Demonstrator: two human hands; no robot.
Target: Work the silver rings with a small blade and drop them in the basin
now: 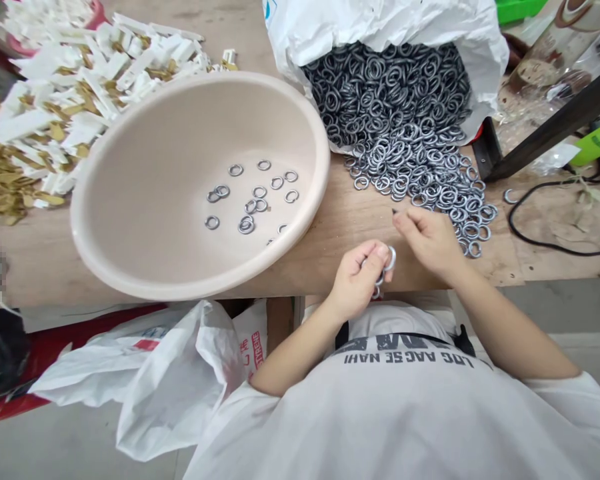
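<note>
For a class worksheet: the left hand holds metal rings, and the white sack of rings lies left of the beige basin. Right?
No: the head view shows the white sack right of the beige basin, not left. The left hand does hold metal rings.

The left hand (355, 280) hides part of its shiny steel rings (390, 260); a tiny dark speck (394, 211) by the right hand (430, 241) cannot be made out.

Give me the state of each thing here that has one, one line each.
Left hand: closed around steel rings.
Right hand: raised, fingers pinched, anything held too small to tell.
Beige plastic basin: upright, a few rings inside.
White plastic sack: open, rings spilling onto the bench.
Black cable: lying loose.
</note>
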